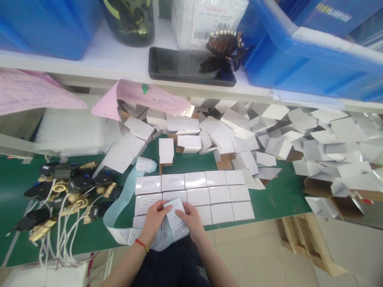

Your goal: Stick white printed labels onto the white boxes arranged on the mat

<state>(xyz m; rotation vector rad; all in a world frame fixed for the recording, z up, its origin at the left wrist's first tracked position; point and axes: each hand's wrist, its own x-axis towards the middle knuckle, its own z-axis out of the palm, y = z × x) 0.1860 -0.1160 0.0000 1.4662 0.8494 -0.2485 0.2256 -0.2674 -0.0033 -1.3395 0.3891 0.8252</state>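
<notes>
My left hand (156, 217) and my right hand (190, 218) pinch the end of a long strip of printed labels (177, 224) on pale blue backing, close to my body at the table's front edge. From there the strip curls left and back across the table to a small label roll (145, 164). Just behind my hands, white boxes (198, 196) lie side by side in neat rows. Printed labels show on several boxes at the left; those toward the right look plain. My forearms and hands cover part of the front row.
Brass fittings with black housings and white cables (73, 191) lie at the left of the green table (279, 199). Folded white cartons (221, 131) heap along the back and right. Above, a shelf holds a phone (191, 65) and blue bins (299, 59). A wooden pallet (308, 243) is below right.
</notes>
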